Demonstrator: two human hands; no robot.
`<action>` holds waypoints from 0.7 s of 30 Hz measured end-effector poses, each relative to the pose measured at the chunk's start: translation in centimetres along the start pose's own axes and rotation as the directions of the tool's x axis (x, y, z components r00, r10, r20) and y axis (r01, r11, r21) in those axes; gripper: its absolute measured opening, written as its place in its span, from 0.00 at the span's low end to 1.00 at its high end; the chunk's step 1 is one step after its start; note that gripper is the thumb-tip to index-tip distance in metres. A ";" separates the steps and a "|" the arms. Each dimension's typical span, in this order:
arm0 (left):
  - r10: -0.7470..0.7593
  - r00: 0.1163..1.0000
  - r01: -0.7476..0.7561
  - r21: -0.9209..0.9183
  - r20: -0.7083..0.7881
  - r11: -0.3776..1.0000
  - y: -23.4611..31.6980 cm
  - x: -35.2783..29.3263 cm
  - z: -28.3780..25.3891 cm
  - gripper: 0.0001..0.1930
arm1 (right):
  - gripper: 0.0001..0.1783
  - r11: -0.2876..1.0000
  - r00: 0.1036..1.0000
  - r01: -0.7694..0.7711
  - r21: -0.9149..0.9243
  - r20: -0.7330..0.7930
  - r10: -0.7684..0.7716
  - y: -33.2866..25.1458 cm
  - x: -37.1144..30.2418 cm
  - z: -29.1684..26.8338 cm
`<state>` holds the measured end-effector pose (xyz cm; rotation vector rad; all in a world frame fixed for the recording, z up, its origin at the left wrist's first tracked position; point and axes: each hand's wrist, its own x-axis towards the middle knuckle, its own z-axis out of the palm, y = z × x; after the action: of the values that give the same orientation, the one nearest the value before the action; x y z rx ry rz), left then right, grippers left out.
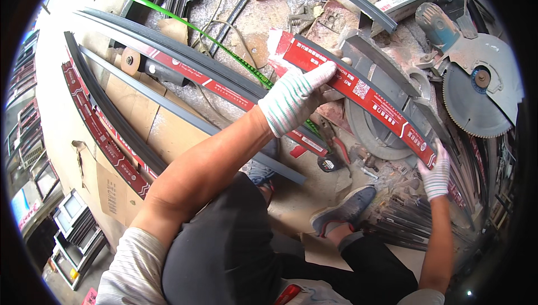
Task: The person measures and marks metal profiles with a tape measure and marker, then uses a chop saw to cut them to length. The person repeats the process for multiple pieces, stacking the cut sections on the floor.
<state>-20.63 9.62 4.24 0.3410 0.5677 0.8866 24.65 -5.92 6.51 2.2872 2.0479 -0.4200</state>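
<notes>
A dark metal profile (386, 115) with red printed film along its face is held up in front of me, slanting from upper left to lower right. My left hand (294, 97), in a white knit glove with green stripes, is closed round it near its far left end. At its near right end, my right hand (436, 175), also gloved, grips the edge between thumb and fingers. Behind the piece is the round metal base (367, 128) of a cut-off saw. Its toothed blade (468, 103) stands to the right.
Long dark profiles (210, 61) and a grey bar (185, 113) lie to the left over cardboard (134, 103). A green tape measure blade (185, 23) stretches across them. Pliers (339, 145) and the tape case (329, 163) rest on the floor. Thin offcuts (406, 218) lie beside my shoe (347, 209).
</notes>
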 end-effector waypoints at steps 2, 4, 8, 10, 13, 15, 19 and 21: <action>-0.007 1.000 0.007 0.003 -0.016 1.000 -0.1 -0.2 0.4 0.20 | 0.48 0.991 0.990 0.128 0.043 -0.056 -0.126 -4.8 1.1 0.0; -0.018 1.000 0.019 -0.059 0.013 0.998 0.2 -0.4 0.6 0.28 | 0.46 0.964 0.959 0.263 0.037 -0.122 -0.257 -8.8 2.2 -0.1; -0.083 0.985 0.137 -0.395 0.150 0.909 1.4 -1.1 0.0 0.46 | 0.43 0.951 0.958 0.283 0.123 -0.079 -0.275 -11.7 3.6 -0.4; -0.069 0.962 0.202 -0.515 0.265 0.833 2.3 -1.6 -0.5 0.47 | 0.42 0.950 0.958 0.286 0.127 -0.053 -0.281 -11.7 3.7 -0.6; -0.118 0.981 0.179 -0.476 0.155 0.861 2.6 -2.0 -0.3 0.39 | 0.41 0.947 0.956 0.292 0.135 -0.055 -0.287 -11.8 3.4 -0.8; -0.119 0.985 0.162 -0.426 0.126 0.890 2.7 -2.2 -0.4 0.35 | 0.41 0.946 0.955 0.296 0.132 -0.059 -0.290 -12.0 3.3 -0.9; -0.072 0.982 0.135 -0.380 0.175 0.915 2.5 -2.3 -1.0 0.33 | 0.41 0.942 0.950 0.311 0.123 -0.060 -0.306 -11.9 3.2 -0.8; -0.066 0.983 0.129 -0.387 0.172 0.913 2.3 -2.3 -1.2 0.32 | 0.42 0.946 0.954 0.298 0.124 -0.030 -0.297 -11.7 3.2 -0.9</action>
<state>-23.94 9.21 5.17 0.0102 0.2472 0.8473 13.58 -1.18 8.34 2.0456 2.4488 -0.5674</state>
